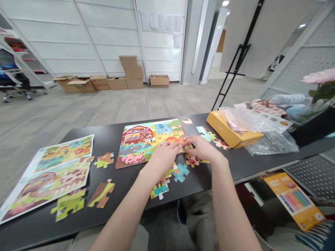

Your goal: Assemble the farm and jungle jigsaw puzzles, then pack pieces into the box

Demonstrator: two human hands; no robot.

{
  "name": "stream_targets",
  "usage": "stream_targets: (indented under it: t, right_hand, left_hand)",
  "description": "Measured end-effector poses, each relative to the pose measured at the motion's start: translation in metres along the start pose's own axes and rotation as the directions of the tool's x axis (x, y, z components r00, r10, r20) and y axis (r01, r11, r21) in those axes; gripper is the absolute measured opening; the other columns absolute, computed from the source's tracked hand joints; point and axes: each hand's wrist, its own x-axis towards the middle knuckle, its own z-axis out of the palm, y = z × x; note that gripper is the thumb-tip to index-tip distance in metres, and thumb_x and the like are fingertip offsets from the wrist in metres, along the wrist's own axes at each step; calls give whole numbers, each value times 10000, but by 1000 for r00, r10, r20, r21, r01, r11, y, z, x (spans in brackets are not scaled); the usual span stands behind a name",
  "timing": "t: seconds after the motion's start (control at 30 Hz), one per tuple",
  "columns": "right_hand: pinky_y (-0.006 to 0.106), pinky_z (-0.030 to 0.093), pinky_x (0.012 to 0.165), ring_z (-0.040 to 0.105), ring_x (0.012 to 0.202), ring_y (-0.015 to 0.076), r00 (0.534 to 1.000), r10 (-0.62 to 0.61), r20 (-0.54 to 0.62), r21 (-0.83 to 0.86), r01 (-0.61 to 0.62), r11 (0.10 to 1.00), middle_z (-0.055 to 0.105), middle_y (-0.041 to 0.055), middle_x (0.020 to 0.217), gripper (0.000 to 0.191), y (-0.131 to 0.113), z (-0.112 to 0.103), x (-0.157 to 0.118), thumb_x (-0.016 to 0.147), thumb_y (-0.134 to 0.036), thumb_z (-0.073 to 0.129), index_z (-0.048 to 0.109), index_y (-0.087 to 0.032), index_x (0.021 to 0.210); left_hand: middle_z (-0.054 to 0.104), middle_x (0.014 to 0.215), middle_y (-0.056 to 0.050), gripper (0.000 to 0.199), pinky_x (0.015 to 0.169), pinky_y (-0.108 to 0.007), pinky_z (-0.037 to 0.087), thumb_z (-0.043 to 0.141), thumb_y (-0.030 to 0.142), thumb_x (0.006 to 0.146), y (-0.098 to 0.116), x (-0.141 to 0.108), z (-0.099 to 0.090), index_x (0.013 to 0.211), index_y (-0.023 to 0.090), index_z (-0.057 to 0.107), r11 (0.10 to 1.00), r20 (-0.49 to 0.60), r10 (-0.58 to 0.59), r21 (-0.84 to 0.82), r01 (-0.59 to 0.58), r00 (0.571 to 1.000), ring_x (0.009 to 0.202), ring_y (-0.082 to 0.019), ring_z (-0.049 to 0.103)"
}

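A farm-animal jigsaw puzzle [143,139] lies on the dark table in front of me, its picture largely filled in. My left hand [166,153] rests over its lower right part, fingers stretched down onto the surface. At the puzzle's right edge, my right hand [200,144] has bent fingers closed at a small puzzle piece [182,147], mostly hidden by the fingers. A piece with a cow's face [193,160] lies under the right hand. Nearer to me are a blue puzzle piece [180,172] and a multicoloured piece [160,188], partly covered by my left forearm.
To the left lies a printed picture sheet [52,174], with loose pieces [69,205] on and beside it. More pieces [205,133] lie right of the puzzle. A yellow box [235,134] with clear plastic bags [272,143] stands at the right, beside a dark flower vase [314,129].
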Motion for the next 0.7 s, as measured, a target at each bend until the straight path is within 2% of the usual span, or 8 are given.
stream_targets:
  t: [0.17,0.37,0.57,0.7]
  right_hand:
    - [307,481,960,679,1001,217,1000,7,2,4,-7,1000,731,67,1090,212,0,0,0,794,-80,679,791,-207,922]
    - [297,488,925,679,985,218,1000,9,3,1,-9,1000,732,64,1082,202,1,1,1,783,-79,695,791,-204,910]
    - [286,489,901,675,951,202,1000,1,-8,11,-1,1000,738,54,1040,200,3,1,1,779,-67,689,779,-202,895]
    - [280,490,865,674,926,199,1000,25,-12,18,-25,1000,746,49,1006,205,1,0,0,778,-79,692,771,-198,926]
  left_hand:
    - [680,1264,-83,391,961,-441,469,510,106,928,0,-2,-2,1299,213,569,1000,14,7,3,-7,1000,1130,-280,590]
    - [685,1262,-78,349,1014,-463,458,520,97,915,-1,-3,-3,1236,209,601,1000,27,11,-15,-11,1000,1215,-286,559]
    - [672,1274,-115,375,1084,-429,453,491,34,879,-5,0,-1,1200,174,627,992,29,84,-100,-81,996,1226,-233,580]
    - [673,1287,-96,449,1123,-415,435,469,-15,838,-10,0,1,1204,181,639,978,-13,149,-149,-149,989,1231,-218,579]
